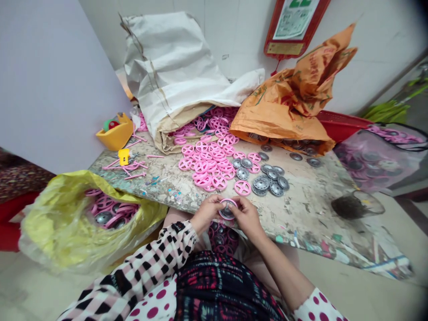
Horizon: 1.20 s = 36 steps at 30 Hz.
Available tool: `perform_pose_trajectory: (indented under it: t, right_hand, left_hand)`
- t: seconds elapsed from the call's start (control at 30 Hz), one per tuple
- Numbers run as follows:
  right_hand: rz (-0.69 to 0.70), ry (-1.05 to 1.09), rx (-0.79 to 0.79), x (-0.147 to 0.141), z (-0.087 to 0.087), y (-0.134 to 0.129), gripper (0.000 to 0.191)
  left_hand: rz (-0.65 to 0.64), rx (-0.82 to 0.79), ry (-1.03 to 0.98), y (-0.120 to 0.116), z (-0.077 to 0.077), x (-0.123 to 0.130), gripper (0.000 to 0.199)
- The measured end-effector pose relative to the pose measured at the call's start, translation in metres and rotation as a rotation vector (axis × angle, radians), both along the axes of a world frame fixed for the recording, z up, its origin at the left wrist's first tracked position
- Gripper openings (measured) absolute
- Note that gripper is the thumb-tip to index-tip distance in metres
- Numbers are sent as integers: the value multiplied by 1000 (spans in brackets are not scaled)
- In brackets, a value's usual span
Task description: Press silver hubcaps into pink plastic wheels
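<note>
At the table's front edge, my left hand (207,213) and my right hand (246,216) pinch one wheel (228,209) between them. The wheel has a pink ring around a grey disc. Just beyond my hands lies a pile of pink rings with crossed spokes (207,165). One pink ring (242,187) rests apart, nearer to my right hand. To the right of the pile, several grey discs (276,187) are heaped, some stacked. Below the table edge, between my legs, sit more pink and grey wheels (222,238).
A white sack (180,67) spills pink rings at the back. An orange bag (284,111) holds grey discs. At left are a yellow holder (115,136), pink sticks (129,168) and a yellow bag (60,223) of wheels. A mesh cup (357,205) stands right, near a clear bag (377,160).
</note>
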State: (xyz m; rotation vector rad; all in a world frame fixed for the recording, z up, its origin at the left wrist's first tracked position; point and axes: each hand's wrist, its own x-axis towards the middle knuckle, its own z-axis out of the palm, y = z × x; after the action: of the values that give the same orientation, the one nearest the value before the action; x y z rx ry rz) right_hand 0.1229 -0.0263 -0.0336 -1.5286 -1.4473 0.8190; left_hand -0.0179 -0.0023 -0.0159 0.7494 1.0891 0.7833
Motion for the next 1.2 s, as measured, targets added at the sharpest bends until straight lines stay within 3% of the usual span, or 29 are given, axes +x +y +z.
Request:
perform_pose_trajectory:
  t: [0.23, 0.37, 0.47, 0.57, 0.7, 0.9, 1.0, 1.2]
  right_hand:
    - [-10, 50, -36, 9, -7, -4, 27]
    - [238, -62, -115, 20, 1, -22, 22]
    - [413, -306, -134, 24, 11, -34, 22]
    - [340, -419, -56, 23, 18, -27, 27]
    - [178, -406, 57, 16, 19, 14, 23]
    - [179, -627, 21, -8, 13, 66, 26]
    - [196, -703, 23, -14, 11, 65, 23]
    - [287, -834, 201, -1, 11, 25, 30]
  left_hand:
    - [-107, -61, 16, 3, 6, -4, 23]
    - [-120, -85, -120, 4, 9, -12, 37]
    - [-59, -111, -145, 3, 6, -13, 30]
    - [-6, -98, -131, 3, 2, -10, 21]
    - [22, -104, -81, 4, -1, -6, 18]
    - [40, -131, -51, 5, 0, -5, 11]
    - [52, -146, -56, 6, 1, -5, 15]
    - [116, -134, -132, 6, 0, -5, 23]
